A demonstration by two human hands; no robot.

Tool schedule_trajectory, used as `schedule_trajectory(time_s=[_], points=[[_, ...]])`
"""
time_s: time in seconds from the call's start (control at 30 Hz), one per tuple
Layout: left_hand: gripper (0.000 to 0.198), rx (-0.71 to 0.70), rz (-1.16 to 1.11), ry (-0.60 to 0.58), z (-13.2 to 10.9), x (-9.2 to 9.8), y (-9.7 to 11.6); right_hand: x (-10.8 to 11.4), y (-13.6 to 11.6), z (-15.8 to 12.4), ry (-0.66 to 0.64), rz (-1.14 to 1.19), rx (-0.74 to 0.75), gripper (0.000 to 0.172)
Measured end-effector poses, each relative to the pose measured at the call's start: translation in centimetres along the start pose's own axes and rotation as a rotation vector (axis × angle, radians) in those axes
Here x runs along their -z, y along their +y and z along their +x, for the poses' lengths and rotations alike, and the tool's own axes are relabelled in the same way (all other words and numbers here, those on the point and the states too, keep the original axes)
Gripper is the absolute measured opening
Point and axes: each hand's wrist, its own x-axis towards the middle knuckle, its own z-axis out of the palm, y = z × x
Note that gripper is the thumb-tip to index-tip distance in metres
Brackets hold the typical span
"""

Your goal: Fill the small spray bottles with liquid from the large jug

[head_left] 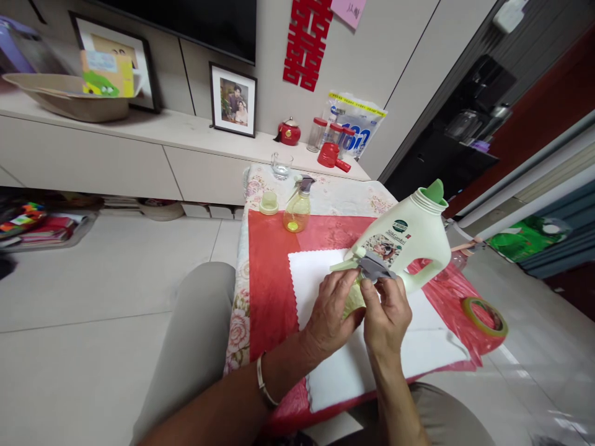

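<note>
A small yellow-green spray bottle (354,300) with a grey trigger head is between my two hands, over a white scallop-edged cloth (339,384). My left hand (331,310) wraps around the bottle's body, partly hiding it. My right hand (387,306) is closed on the grey spray head (374,266), thumb and fingers at its collar. Just behind them stands a large pale green detergent jug (395,235), its mouth uncapped with a green spout showing. Another spray bottle (297,210) stands farther back, beside a pale green cap (268,202).
Red plastic sheeting (269,285) covers part of the flowered tablecloth (238,331). A roll of tape (484,316) lies at the right edge. A glass cup (281,166) stands at the back. Along the cabinet are a red pot (289,132), lidded jars and a red scoop (329,155).
</note>
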Motion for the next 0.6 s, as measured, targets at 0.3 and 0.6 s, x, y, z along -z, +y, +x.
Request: schedule_trajectory(time_s=[0.3,0.6], points=[[0.064,0.013,0.017,-0.005,0.0,-0.1,-0.1,-0.1,0.1,0.1,-0.009,0.005,0.011,0.027],[0.066,0.083,0.035,-0.004,0.0,-0.3,-0.1,0.3,1.2,0.7,-0.129,0.151,-0.01,0.019]])
